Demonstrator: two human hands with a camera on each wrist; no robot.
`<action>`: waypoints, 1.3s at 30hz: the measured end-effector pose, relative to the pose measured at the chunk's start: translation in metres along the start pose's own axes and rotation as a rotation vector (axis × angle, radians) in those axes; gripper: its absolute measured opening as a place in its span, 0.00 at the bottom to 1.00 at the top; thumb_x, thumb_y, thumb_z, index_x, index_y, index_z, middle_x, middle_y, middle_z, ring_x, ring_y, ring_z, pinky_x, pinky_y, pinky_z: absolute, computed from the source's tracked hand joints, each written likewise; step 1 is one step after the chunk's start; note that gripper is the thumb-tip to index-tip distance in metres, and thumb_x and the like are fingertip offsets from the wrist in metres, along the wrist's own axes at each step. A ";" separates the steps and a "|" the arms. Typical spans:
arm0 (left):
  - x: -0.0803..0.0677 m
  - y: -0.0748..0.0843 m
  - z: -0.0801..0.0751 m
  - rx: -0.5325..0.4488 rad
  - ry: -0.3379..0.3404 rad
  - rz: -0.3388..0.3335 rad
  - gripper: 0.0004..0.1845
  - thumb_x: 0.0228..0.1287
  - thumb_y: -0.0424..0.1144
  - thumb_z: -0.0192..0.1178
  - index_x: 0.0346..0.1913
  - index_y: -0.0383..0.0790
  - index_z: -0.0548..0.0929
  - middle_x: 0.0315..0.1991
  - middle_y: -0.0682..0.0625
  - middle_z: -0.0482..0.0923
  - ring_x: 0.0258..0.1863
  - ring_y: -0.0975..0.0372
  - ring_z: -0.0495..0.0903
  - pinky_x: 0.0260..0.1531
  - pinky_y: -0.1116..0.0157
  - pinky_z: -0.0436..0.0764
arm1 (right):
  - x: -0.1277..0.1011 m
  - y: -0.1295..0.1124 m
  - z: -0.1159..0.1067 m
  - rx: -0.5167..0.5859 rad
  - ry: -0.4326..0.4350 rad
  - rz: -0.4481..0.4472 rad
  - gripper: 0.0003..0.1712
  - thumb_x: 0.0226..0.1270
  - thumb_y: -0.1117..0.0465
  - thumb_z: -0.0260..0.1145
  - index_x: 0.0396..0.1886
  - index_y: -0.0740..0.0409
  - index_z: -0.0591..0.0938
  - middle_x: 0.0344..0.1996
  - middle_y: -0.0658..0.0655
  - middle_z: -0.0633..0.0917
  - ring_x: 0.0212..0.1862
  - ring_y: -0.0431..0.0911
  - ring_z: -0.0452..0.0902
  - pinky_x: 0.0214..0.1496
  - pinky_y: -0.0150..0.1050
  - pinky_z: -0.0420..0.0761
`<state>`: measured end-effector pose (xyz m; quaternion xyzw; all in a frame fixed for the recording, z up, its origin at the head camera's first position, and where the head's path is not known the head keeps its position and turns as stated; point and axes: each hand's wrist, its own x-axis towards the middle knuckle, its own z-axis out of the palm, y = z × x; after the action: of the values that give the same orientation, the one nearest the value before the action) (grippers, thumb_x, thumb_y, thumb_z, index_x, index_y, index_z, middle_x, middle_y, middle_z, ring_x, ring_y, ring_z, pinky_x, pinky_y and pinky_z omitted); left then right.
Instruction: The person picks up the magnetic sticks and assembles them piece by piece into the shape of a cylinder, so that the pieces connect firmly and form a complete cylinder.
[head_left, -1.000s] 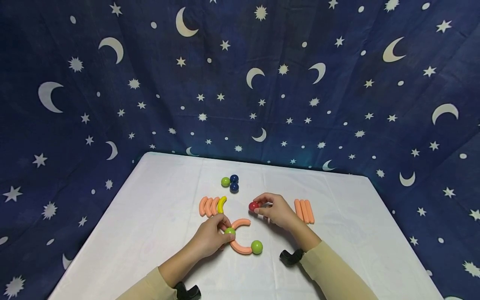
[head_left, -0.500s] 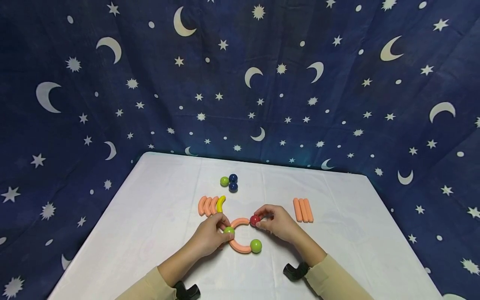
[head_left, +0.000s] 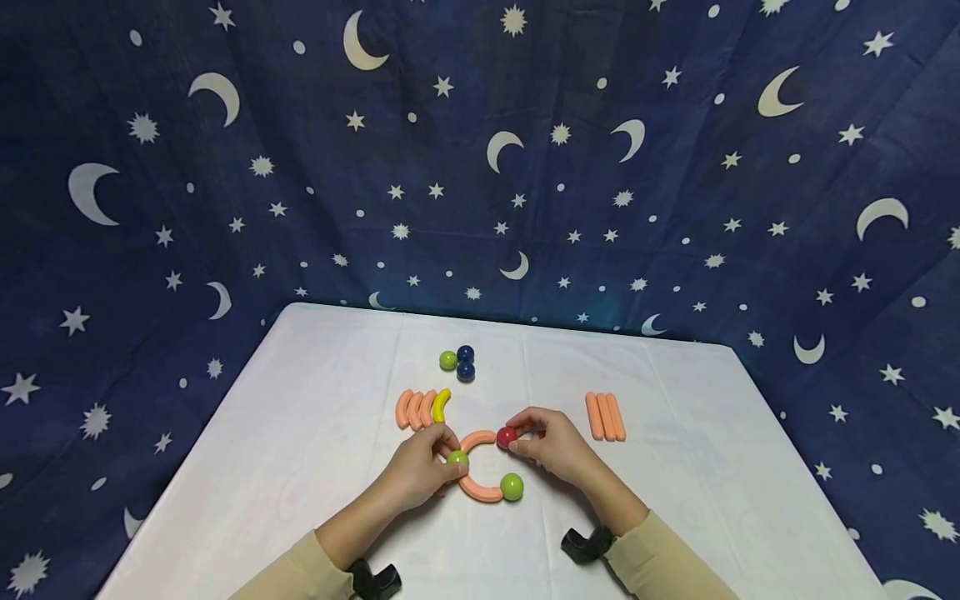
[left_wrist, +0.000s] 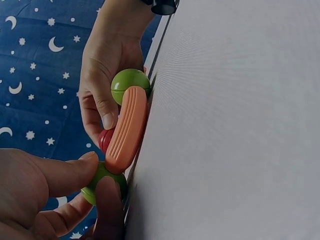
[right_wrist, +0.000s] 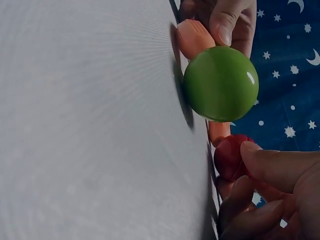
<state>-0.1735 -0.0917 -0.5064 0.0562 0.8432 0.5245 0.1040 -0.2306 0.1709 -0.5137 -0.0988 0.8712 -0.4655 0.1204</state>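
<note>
Pinching the red ball with your right hand, you have just brought it nearer, right up to the right end of the far curved orange stick. I can't tell if they touch. Your left hand stays put, its thumb and fingers holding the left green ball, where the far stick and the near curved orange stick come together. The right green ball sits at the near stick's right end. So both sticks seem to have a ball at each end now.
</note>
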 end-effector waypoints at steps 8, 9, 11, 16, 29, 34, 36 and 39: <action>0.002 0.002 0.001 0.025 0.005 -0.020 0.23 0.62 0.38 0.77 0.57 0.36 0.83 0.37 0.51 0.81 0.18 0.64 0.81 0.22 0.66 0.78 | 0.000 0.002 -0.001 0.008 0.021 0.035 0.13 0.64 0.61 0.81 0.47 0.48 0.89 0.39 0.51 0.88 0.28 0.44 0.76 0.26 0.34 0.78; 0.002 0.002 0.001 0.032 0.006 -0.023 0.24 0.62 0.39 0.77 0.59 0.35 0.83 0.37 0.51 0.82 0.18 0.64 0.81 0.22 0.66 0.78 | 0.000 0.002 0.000 0.014 0.019 0.033 0.13 0.64 0.61 0.81 0.47 0.48 0.89 0.39 0.52 0.88 0.28 0.44 0.76 0.26 0.34 0.77; 0.001 0.002 0.001 0.048 0.006 -0.023 0.25 0.63 0.39 0.77 0.61 0.35 0.84 0.36 0.51 0.82 0.17 0.65 0.80 0.23 0.66 0.77 | 0.000 0.003 0.000 0.023 0.017 0.030 0.13 0.63 0.61 0.81 0.47 0.48 0.90 0.39 0.52 0.88 0.28 0.44 0.76 0.26 0.34 0.77; 0.001 0.003 0.001 0.058 -0.002 -0.019 0.22 0.64 0.39 0.76 0.58 0.38 0.85 0.36 0.52 0.82 0.17 0.64 0.80 0.22 0.66 0.77 | -0.001 0.002 0.001 0.028 0.027 0.014 0.14 0.62 0.62 0.82 0.46 0.50 0.90 0.38 0.51 0.89 0.29 0.44 0.74 0.26 0.33 0.76; 0.002 0.002 0.000 0.051 -0.016 -0.027 0.21 0.66 0.38 0.75 0.59 0.39 0.83 0.37 0.51 0.81 0.18 0.62 0.81 0.22 0.66 0.77 | -0.002 0.002 0.004 0.062 0.041 0.015 0.15 0.62 0.64 0.81 0.46 0.49 0.90 0.38 0.50 0.89 0.28 0.43 0.70 0.26 0.30 0.69; 0.001 0.003 0.000 0.062 -0.027 -0.028 0.21 0.66 0.38 0.74 0.58 0.36 0.84 0.37 0.51 0.82 0.18 0.62 0.81 0.23 0.66 0.78 | -0.002 0.002 0.004 0.060 0.045 0.017 0.14 0.62 0.64 0.81 0.46 0.50 0.89 0.37 0.51 0.88 0.28 0.43 0.70 0.25 0.31 0.69; 0.002 0.005 0.000 0.073 -0.033 -0.028 0.20 0.66 0.38 0.74 0.58 0.35 0.84 0.37 0.51 0.82 0.19 0.62 0.81 0.24 0.65 0.78 | -0.002 0.003 0.004 0.060 0.042 0.019 0.14 0.62 0.63 0.81 0.46 0.50 0.89 0.36 0.51 0.88 0.28 0.43 0.71 0.25 0.31 0.69; 0.004 0.010 -0.003 0.056 -0.067 -0.050 0.20 0.64 0.36 0.74 0.56 0.33 0.83 0.37 0.49 0.81 0.22 0.62 0.81 0.24 0.65 0.80 | -0.001 0.003 0.005 0.061 0.039 0.018 0.14 0.63 0.63 0.81 0.46 0.50 0.89 0.37 0.51 0.88 0.27 0.43 0.70 0.25 0.31 0.69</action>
<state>-0.1784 -0.0888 -0.4972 0.0555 0.8546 0.4959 0.1437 -0.2280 0.1690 -0.5188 -0.0783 0.8596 -0.4926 0.1107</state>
